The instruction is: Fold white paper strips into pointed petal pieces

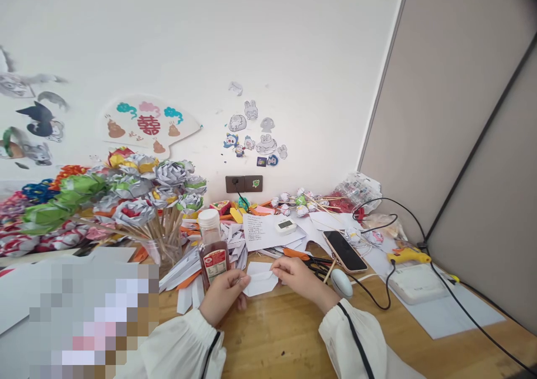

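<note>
A small piece of white paper (259, 281) with creases across it is held above the near part of the wooden table. My left hand (224, 294) pinches its left edge between thumb and fingers. At its upper right edge my right hand (300, 278) grips it with the fingertips. Just behind my left hand stands a bottle (213, 250) with a white cap, a red label and brownish contents. White and orange folded paper strips (188, 272) lie to the left of the bottle.
Paper flowers on sticks (138, 211) stand in a clear container at the left. Behind my hands are a printed sheet (262, 232) and a small white timer (286, 225). To the right lie a phone (344, 250), a pale mouse (342, 284), and a yellow glue gun (408, 256) with black cables.
</note>
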`<state>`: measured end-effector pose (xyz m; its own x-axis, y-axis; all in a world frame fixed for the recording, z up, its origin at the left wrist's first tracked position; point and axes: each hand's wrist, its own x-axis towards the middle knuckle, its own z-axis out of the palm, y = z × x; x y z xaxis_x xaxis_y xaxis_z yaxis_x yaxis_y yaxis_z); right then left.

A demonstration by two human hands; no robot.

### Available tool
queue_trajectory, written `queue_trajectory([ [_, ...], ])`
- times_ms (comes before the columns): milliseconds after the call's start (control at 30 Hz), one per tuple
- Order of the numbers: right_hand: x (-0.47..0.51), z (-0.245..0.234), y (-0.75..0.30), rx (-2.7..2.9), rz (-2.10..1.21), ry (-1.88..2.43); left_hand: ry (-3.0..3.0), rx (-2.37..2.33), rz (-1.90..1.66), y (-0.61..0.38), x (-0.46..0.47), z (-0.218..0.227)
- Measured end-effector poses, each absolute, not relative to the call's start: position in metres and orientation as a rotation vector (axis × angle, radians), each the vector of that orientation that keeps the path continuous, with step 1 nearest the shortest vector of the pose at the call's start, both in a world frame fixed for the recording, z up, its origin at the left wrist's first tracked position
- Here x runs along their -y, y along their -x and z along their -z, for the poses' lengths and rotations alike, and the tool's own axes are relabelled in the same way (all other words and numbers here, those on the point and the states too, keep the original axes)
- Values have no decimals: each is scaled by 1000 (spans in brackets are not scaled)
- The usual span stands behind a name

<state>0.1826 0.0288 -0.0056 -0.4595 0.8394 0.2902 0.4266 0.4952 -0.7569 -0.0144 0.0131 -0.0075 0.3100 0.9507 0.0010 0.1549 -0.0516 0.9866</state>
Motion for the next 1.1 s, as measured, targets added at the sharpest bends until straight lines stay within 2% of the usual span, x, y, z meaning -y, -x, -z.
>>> queue_trajectory([
  [433,-28,1,-183,2072,-768,1047,-1445,-1036,-876,13,-12,4],
  [867,-33,8,-187,1987,-962,1003,-1398,-1001,-876,11,-10,5],
  [1100,-37,13,-184,1737,-1250,875,-1340,-1061,-950,10,-13,9],
])
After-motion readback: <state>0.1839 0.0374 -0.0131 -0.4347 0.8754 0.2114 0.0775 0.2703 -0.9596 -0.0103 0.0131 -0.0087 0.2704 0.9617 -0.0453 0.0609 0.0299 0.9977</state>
